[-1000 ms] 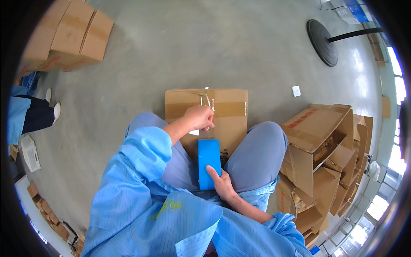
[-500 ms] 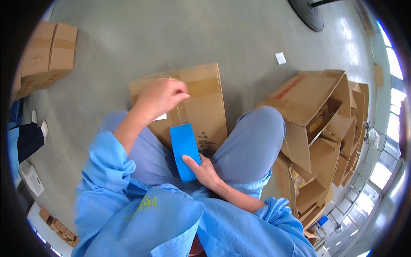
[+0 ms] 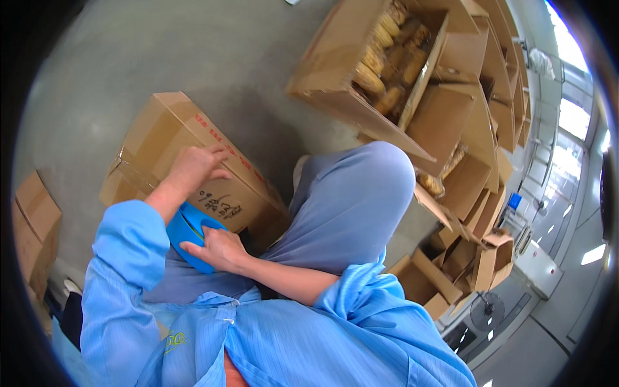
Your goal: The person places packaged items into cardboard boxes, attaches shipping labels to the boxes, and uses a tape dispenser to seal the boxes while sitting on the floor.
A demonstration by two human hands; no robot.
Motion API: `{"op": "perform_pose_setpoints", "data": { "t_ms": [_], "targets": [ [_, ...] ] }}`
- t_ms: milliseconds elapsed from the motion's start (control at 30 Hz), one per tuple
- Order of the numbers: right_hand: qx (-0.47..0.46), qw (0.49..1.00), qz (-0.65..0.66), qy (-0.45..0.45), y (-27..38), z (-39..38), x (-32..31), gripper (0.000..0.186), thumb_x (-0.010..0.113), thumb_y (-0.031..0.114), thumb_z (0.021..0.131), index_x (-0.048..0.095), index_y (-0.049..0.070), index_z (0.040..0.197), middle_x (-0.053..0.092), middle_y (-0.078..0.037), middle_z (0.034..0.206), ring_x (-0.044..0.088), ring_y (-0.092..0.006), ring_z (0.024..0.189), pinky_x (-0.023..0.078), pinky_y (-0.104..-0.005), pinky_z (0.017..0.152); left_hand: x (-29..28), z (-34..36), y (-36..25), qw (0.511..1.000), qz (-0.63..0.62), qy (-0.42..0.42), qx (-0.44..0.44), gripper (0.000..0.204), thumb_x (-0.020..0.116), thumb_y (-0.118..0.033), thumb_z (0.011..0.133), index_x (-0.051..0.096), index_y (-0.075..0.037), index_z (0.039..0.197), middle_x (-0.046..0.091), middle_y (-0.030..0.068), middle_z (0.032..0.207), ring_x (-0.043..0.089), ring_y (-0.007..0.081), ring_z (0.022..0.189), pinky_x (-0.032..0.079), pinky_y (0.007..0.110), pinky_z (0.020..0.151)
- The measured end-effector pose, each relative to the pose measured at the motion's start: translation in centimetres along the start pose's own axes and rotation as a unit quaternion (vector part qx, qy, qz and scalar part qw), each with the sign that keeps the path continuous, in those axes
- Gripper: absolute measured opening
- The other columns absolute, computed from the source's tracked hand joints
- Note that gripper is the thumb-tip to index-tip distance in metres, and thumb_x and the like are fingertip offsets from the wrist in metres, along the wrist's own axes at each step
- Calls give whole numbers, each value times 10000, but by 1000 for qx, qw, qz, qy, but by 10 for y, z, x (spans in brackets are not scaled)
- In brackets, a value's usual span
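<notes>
A brown cardboard box [image 3: 169, 143], taped along its top, stands in front of my lap and has red print and dark handwriting on it. Over its upper face is my left hand [image 3: 193, 171], fingers bent, with a gap between thumb and forefinger and nothing visible in it. Whether it touches the cardboard I cannot tell. Close to my lap, my right hand [image 3: 222, 249] grips a blue tape roll [image 3: 182, 237], its thumb across the ring. The left forearm hides part of the roll.
To the right, an open carton [image 3: 329, 71] holds bundled yellowish-brown items. More open cartons [image 3: 445, 122] are stacked behind it. Another box [image 3: 35, 226] stands at the far left, near a person's shoe [image 3: 72, 287]. A fan [image 3: 487, 311] is at the lower right.
The view has swung right, bringing the open carton's contents into sight. My left hand has shifted toward the printed side of the box, its thumb and forefinger now parted. My right hand keeps the tape roll.
</notes>
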State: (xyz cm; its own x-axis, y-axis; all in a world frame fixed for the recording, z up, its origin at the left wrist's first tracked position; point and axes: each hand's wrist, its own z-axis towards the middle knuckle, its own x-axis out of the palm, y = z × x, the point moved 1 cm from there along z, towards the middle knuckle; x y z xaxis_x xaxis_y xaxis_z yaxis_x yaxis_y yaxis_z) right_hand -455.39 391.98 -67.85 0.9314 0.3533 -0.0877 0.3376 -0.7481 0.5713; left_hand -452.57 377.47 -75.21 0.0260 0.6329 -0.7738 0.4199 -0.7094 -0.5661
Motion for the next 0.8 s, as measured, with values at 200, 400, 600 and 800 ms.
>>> {"op": "perform_pose_setpoints", "data": {
  "t_ms": [200, 400, 600, 800],
  "targets": [
    [-11, 998, 10, -56, -2, -5, 16, 614, 521, 582, 788, 556, -30, 824, 624, -216, 765, 612, -370, 759, 473, -462, 689, -7, 1, -8, 999, 22, 35, -15, 409, 649, -443, 709, 662, -131, 974, 624, -8, 1065, 639, 223, 815, 513, 356, 665],
    [-29, 998, 4, -54, -15, 1, 14, 626, 541, 576, 788, 546, -50, 818, 609, -228, 731, 605, -401, 731, 475, -469, 670, 5, 7, -1, 999, 16, 34, -2, 436, 644, -453, 716, 650, -128, 1006, 637, 43, 1036, 629, 266, 833, 505, 368, 685],
    [-40, 999, 9, -16, -11, 2, 12, 631, 593, 532, 781, 551, -81, 927, 628, -243, 821, 633, -355, 793, 494, -405, 722, -13, 11, -9, 989, 115, 94, -11, 438, 643, -469, 703, 652, -119, 967, 645, 46, 968, 627, 281, 817, 503, 368, 677],
    [-128, 987, 94, 4, -25, 11, 21, 554, 593, 480, 779, 615, -70, 837, 631, -222, 799, 633, -275, 744, 483, -362, 693, -73, -65, -88, 940, 142, -279, -133, 347, 597, -424, 792, 655, -87, 849, 647, 76, 863, 623, 274, 815, 496, 373, 680]
  ]
}}
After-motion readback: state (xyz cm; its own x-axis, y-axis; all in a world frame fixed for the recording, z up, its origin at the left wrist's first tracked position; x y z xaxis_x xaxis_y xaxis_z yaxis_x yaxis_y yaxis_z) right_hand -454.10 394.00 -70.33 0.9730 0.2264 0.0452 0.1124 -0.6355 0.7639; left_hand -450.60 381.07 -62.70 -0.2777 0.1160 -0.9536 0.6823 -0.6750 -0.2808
